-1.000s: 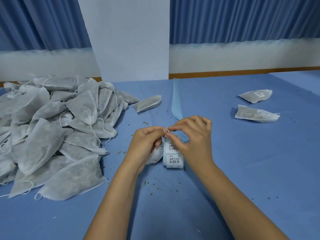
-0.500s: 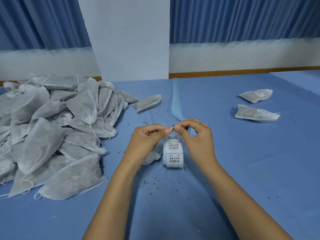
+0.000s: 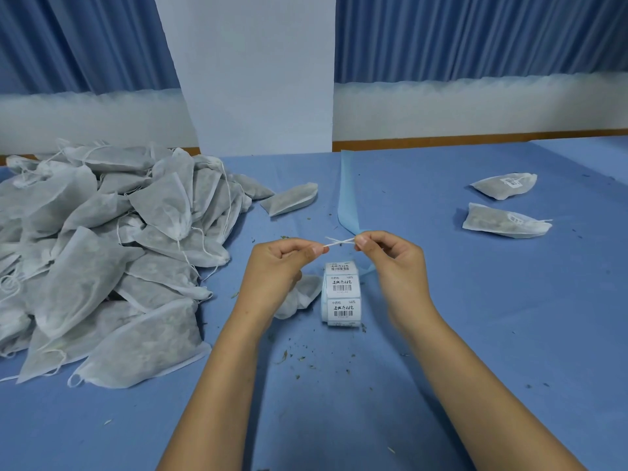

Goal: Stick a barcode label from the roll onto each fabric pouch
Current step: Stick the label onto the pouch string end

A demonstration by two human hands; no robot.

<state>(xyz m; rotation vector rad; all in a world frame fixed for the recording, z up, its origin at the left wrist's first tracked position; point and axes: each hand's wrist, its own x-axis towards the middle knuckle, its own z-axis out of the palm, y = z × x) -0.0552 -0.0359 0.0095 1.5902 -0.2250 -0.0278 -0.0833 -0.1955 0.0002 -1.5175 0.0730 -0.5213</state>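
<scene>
**Item:** fabric pouch (image 3: 302,297), near centre, half hidden under my left hand (image 3: 275,263). I judge it light, limp and loosely filled.

**Hold:** I pinch its thin drawstring (image 3: 339,242) taut between left hand and right hand (image 3: 390,263).

**Label roll** (image 3: 341,294): stands on edge just beside the pouch, likely light and tippy, so best steadied by its sides.

**Room:** the unlabelled pile (image 3: 102,249) crowds the left. The table (image 3: 475,334) lies open right and near.

1 lbl roll (image 3: 341,294), 2 lbld pouches (image 3: 504,185) (image 3: 506,225)

Blue curtains (image 3: 475,35), white pillar (image 3: 251,73)
</scene>
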